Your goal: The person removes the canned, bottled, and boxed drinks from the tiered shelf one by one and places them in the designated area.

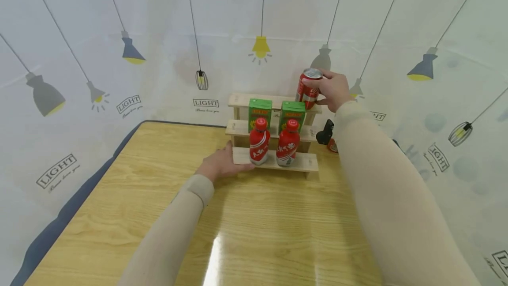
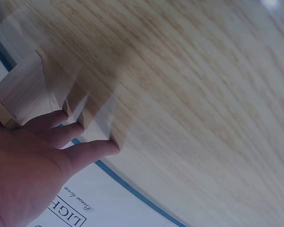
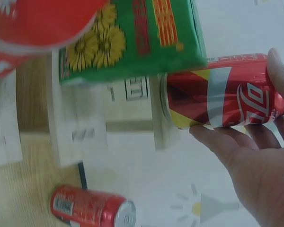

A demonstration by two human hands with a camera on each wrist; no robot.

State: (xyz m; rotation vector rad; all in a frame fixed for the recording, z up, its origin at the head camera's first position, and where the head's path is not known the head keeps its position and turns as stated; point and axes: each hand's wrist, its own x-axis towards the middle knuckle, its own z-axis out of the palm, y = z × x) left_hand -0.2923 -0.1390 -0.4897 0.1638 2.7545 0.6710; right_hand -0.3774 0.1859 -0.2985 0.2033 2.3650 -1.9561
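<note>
A three-step wooden rack (image 1: 305, 161) stands by the back wall. My right hand (image 1: 335, 89) grips a red drink can (image 1: 304, 92) at the right end of the top step. The right wrist view shows thumb and fingers round the can (image 3: 217, 94), its base at the step. Two green drink cartons (image 1: 259, 111) stand on the middle step. On the lowest step are two red bottles (image 1: 259, 147) with red caps. My left hand (image 1: 220, 162) touches the rack's lower left end, fingers fairly straight; in the left wrist view the fingertips (image 2: 114, 145) reach the tabletop.
Another red can (image 3: 92, 205) is right of the rack, mostly hidden by my sleeve in the head view. Beside it is a black object (image 1: 325, 132) of unclear kind. A lamp-patterned white sheet (image 1: 158, 56) hangs behind the wood-grain table (image 1: 158, 167).
</note>
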